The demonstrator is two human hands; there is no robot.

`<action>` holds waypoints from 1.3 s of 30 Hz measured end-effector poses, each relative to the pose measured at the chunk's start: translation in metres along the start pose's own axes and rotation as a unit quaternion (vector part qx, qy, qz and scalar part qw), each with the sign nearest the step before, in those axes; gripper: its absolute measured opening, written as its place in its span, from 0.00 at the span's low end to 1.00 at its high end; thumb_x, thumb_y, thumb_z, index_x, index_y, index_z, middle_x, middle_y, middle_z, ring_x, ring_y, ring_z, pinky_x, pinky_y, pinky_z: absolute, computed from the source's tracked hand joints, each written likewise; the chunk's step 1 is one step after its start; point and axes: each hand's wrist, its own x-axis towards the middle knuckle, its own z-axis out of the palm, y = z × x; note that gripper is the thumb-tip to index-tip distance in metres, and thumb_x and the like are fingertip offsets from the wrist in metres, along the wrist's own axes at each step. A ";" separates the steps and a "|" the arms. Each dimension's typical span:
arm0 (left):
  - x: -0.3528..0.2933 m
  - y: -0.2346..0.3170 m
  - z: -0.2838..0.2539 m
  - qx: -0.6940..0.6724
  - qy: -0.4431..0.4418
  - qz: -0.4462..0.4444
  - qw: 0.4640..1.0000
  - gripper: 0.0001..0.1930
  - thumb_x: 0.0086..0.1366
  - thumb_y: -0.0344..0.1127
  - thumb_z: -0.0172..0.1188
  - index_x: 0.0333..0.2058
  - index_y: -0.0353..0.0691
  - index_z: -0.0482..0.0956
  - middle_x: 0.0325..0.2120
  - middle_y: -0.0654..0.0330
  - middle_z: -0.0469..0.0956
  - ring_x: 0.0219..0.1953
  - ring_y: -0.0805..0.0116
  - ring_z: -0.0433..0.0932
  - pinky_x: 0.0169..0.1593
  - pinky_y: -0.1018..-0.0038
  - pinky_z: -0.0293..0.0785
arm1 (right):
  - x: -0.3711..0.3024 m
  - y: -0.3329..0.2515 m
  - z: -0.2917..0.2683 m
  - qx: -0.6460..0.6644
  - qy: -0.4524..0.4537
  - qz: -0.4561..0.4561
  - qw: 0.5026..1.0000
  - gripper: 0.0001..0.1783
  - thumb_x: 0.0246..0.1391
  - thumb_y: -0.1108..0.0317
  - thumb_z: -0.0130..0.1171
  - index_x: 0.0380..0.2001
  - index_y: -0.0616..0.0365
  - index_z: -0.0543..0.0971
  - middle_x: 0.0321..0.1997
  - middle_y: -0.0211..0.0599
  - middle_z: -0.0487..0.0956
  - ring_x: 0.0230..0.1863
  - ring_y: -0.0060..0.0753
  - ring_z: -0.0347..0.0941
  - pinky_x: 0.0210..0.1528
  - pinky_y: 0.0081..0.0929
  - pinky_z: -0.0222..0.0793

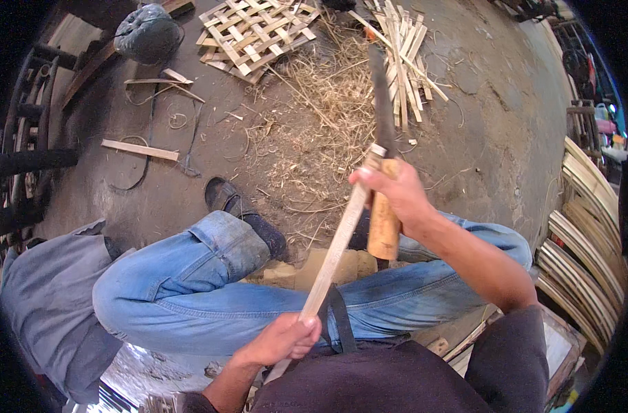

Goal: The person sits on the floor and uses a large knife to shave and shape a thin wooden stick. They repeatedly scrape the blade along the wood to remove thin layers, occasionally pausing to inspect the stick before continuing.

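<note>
A long pale bamboo strip (338, 251) slants from my lap up to the knife. My left hand (284, 339) is closed around its lower part. In my right hand (399, 196) is a knife with a long dark blade (381, 103) and a thick wooden handle (384, 230). The right thumb presses against the strip's upper end, where strip and blade meet. Whether the edge has entered the strip, I cannot tell. The blade points away from me, over the floor.
Woven bamboo panels (255, 34) lie at the far middle, with a pile of split strips (405, 62) to their right. Shavings (328, 103) cover the floor between. Bundled strips (579, 268) stand at the right. A stuffed grey bag (147, 33) sits far left, grey cloth (56, 310) nearer.
</note>
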 end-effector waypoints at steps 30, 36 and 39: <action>0.024 0.019 -0.009 -0.029 0.111 0.113 0.987 0.15 0.73 0.47 0.45 0.35 0.42 0.67 0.19 0.74 0.54 0.18 0.85 0.49 0.19 0.84 0.45 | -0.065 0.019 0.007 -0.670 -0.146 -0.243 0.686 0.10 0.49 0.69 0.58 0.34 0.58 0.71 0.26 0.45 0.75 0.28 0.49 0.78 0.27 0.45 0.74; 0.028 0.019 -0.001 -0.012 0.102 0.124 0.987 0.17 0.74 0.49 0.44 0.33 0.42 0.66 0.19 0.74 0.56 0.18 0.84 0.51 0.19 0.83 0.48 | -0.070 0.015 0.001 -0.660 -0.156 -0.193 0.709 0.08 0.47 0.68 0.58 0.30 0.58 0.72 0.25 0.47 0.75 0.27 0.53 0.78 0.27 0.47 0.73; 0.024 0.009 0.001 -0.003 0.103 0.106 0.989 0.17 0.74 0.50 0.44 0.33 0.43 0.66 0.18 0.74 0.55 0.18 0.84 0.52 0.19 0.83 0.48 | -0.030 0.002 -0.028 -0.678 -0.043 -0.162 0.716 0.08 0.51 0.69 0.53 0.33 0.61 0.69 0.30 0.51 0.77 0.33 0.55 0.79 0.31 0.50 0.76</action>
